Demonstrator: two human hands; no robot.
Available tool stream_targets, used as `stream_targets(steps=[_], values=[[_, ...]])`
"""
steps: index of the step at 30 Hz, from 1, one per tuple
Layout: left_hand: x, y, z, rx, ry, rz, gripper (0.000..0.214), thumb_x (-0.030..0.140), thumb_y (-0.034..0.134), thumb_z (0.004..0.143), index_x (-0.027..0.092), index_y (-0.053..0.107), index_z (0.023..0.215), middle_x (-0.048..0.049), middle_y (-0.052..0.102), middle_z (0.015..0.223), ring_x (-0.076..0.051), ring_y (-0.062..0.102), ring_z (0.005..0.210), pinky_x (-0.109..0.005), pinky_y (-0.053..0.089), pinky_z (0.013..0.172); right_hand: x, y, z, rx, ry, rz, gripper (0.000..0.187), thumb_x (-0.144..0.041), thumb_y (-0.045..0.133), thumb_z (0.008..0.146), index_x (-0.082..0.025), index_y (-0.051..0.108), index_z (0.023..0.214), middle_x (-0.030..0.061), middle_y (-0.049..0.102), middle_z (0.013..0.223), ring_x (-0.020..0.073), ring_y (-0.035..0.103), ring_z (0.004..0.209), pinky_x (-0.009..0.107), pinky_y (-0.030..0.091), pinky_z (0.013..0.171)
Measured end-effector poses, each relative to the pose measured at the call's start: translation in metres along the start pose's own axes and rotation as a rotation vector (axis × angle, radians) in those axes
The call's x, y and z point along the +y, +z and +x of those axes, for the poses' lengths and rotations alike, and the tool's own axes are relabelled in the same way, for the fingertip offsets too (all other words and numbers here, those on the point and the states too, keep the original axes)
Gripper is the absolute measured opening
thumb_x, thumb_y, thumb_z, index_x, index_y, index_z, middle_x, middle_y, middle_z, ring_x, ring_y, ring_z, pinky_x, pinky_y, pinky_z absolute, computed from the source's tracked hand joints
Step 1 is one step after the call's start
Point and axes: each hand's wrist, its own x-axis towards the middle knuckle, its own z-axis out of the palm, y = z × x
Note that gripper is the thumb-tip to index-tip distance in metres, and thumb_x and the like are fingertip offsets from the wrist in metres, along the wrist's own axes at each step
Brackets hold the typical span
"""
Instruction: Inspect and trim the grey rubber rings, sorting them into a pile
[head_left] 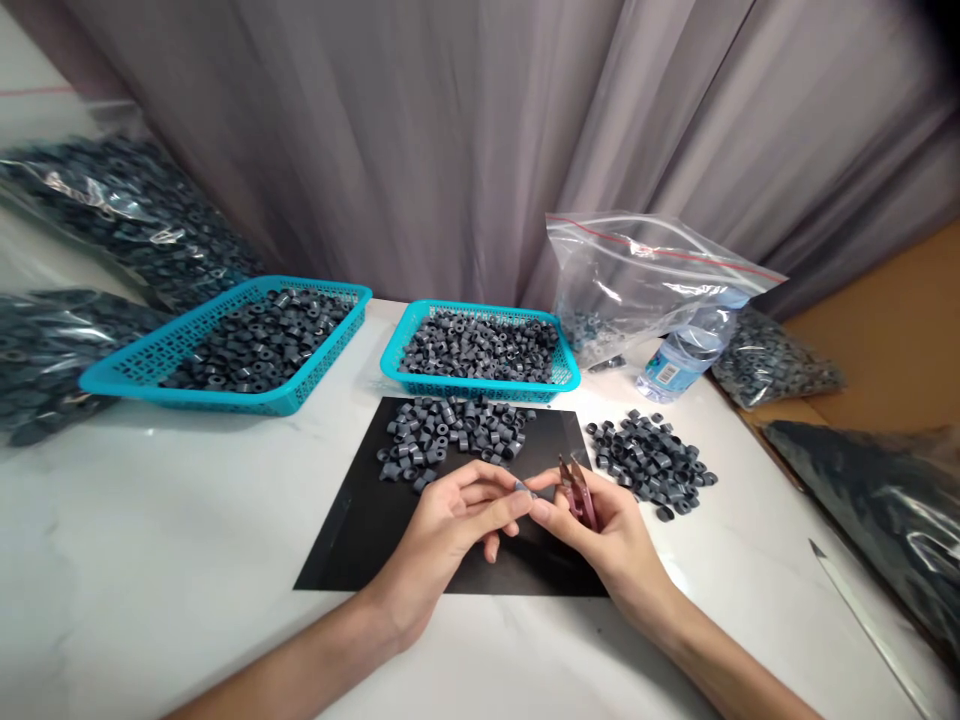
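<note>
My left hand (pixel 456 518) pinches a small grey plastic piece (pixel 522 487) between thumb and fingertips, over a black mat (pixel 352 545). Thumb and index finger of my right hand (pixel 611 528) meet the same piece from the other side. Tucked in that right hand is a pair of dark red snips (pixel 579 495), jaws pointing up and away from me. Most of the piece is hidden by my fingertips. Beyond my hands, a heap of short grey plastic rings (pixel 457 432) covers the far part of the mat. Another pile of grey rings (pixel 652 462) lies right of the mat.
Two turquoise baskets, left (pixel 281 398) and middle (pixel 480 384), hold many grey rings. Behind on the right are a clear zip bag (pixel 622 270) and a water bottle (pixel 686 352). Filled bags (pixel 142 210) stand at left, others (pixel 772 360) at right. A thin pointed strip (pixel 862 620) lies near the right edge.
</note>
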Motion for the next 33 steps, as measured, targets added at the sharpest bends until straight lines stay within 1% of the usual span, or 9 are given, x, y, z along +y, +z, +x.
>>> stream_targets(steps=[3, 7, 12, 21, 28, 33], values=[[0.0003, 0.0, -0.0004, -0.007, -0.004, 0.012, 0.024, 0.034, 0.079, 0.08, 0.015, 0.068, 0.091, -0.0003, 0.066, 0.072, -0.008, 0.054, 0.063, -0.017, 0.037, 0.052, 0.0006, 0.0001, -0.0008, 0.019, 0.006, -0.003, 0.032, -0.047, 0.073, 0.085, -0.019, 0.07, 0.098, -0.0071, 0.033, 0.06, 0.0088, 0.029, 0.054, 0.025, 0.024, 0.05], [0.0004, -0.0002, -0.0006, -0.021, -0.008, 0.011, 0.028, 0.036, 0.079, 0.08, 0.016, 0.07, 0.097, -0.0035, 0.07, 0.077, -0.012, 0.061, 0.071, -0.018, 0.039, 0.053, 0.0004, -0.0006, -0.0017, 0.038, 0.019, 0.018, 0.033, -0.048, 0.073, 0.084, -0.019, 0.068, 0.099, -0.0071, 0.034, 0.061, 0.0094, 0.029, 0.055, 0.025, 0.025, 0.051], [0.002, -0.0001, -0.0003, -0.039, -0.021, 0.007, 0.028, 0.037, 0.078, 0.08, 0.016, 0.069, 0.097, -0.0047, 0.072, 0.078, -0.015, 0.065, 0.075, -0.019, 0.039, 0.051, -0.0002, -0.0014, -0.0011, 0.05, 0.015, 0.003, 0.032, -0.049, 0.072, 0.085, -0.019, 0.069, 0.096, -0.0069, 0.033, 0.061, 0.0096, 0.028, 0.055, 0.025, 0.024, 0.05], [0.0018, -0.0011, -0.001, -0.034, -0.043, 0.004, 0.029, 0.038, 0.078, 0.081, 0.017, 0.064, 0.096, -0.0052, 0.073, 0.079, -0.016, 0.067, 0.076, -0.018, 0.039, 0.05, -0.0027, -0.0003, -0.0019, 0.058, 0.014, 0.021, 0.032, -0.049, 0.073, 0.084, -0.019, 0.069, 0.094, -0.007, 0.034, 0.06, 0.009, 0.029, 0.054, 0.025, 0.024, 0.049], [0.0015, -0.001, -0.0003, -0.032, -0.035, 0.029, 0.029, 0.038, 0.076, 0.082, 0.015, 0.07, 0.098, -0.0075, 0.073, 0.084, -0.018, 0.069, 0.081, -0.019, 0.041, 0.051, -0.0021, -0.0003, -0.0016, 0.065, 0.041, 0.028, 0.034, -0.051, 0.073, 0.083, -0.018, 0.069, 0.092, -0.0074, 0.032, 0.059, 0.009, 0.028, 0.053, 0.025, 0.023, 0.05], [0.0009, -0.0006, 0.0002, -0.04, -0.029, 0.021, 0.029, 0.038, 0.076, 0.083, 0.015, 0.072, 0.1, -0.0086, 0.074, 0.09, -0.018, 0.07, 0.081, -0.018, 0.041, 0.05, 0.0, -0.0005, -0.0007, 0.068, 0.042, 0.04, 0.032, -0.049, 0.073, 0.083, -0.019, 0.069, 0.093, -0.0069, 0.034, 0.06, 0.0095, 0.029, 0.054, 0.025, 0.022, 0.05]])
